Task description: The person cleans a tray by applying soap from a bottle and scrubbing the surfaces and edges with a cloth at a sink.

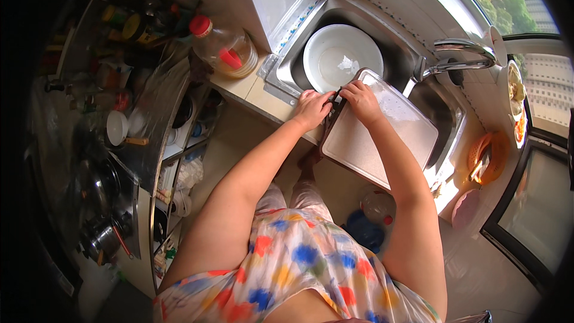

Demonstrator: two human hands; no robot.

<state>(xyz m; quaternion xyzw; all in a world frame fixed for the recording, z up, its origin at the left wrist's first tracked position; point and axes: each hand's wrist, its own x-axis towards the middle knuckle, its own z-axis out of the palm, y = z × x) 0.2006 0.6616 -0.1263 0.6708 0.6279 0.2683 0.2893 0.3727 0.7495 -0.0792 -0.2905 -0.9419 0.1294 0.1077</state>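
Note:
A flat rectangular cutting board (356,146) with rounded corners and a dark edge is held at a slant over the front of the stainless-steel sink (406,47). Its surface looks wet and shiny near the far corner. My left hand (311,108) grips the dark handle (332,110) on its left side. Lying over the same edge, my right hand (361,99) has its fingers curled round the handle close to the left fingertips. Beyond the board sits a white basin (343,56) in the sink, partly covered by the board's corner.
A chrome faucet (466,63) reaches over the sink from the right. On the left counter stands a large plastic bottle (228,49) with a red cap. An orange plastic basket (486,157) rests at the right. Plastic bottles (365,229) are on the floor below.

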